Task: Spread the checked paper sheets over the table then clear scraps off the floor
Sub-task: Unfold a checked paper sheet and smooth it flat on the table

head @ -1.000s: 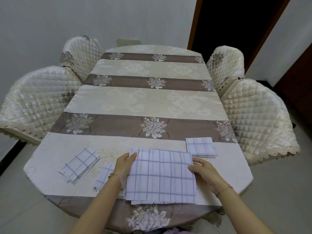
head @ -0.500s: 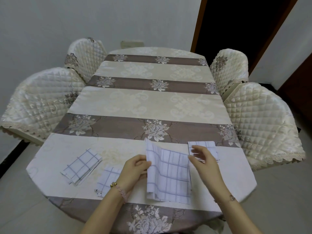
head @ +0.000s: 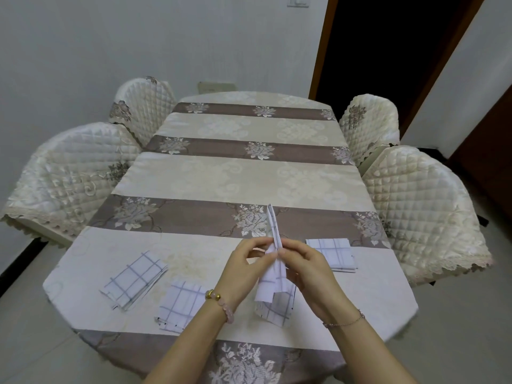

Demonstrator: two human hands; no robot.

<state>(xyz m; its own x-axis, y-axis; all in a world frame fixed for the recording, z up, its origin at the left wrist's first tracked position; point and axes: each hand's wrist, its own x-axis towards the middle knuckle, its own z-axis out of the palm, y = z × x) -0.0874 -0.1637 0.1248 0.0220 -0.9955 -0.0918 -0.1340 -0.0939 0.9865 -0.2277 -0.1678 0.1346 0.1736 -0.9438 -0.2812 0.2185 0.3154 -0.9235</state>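
Note:
Both hands hold one folded white checked paper sheet (head: 273,284) upright above the near end of the table (head: 243,178). My left hand (head: 246,270) pinches its left side and my right hand (head: 307,270) pinches its right side, fingertips meeting near the fold. Its top edge points away from me and its lower part hangs down to the tablecloth. Three more folded checked sheets lie flat: one at the near left (head: 135,279), one beside my left wrist (head: 180,306), one at the right (head: 333,253).
Four quilted cream chairs flank the table, two on the left (head: 69,176) and two on the right (head: 421,206). A dark doorway (head: 393,45) opens at the back right. Pale floor tiles (head: 27,328) show on both sides, with no scraps in sight.
The sheet lay flat and wide under both hands a second ago. It has since been folded together and lifted upright between my fingertips. The camera view has tilted up slightly.

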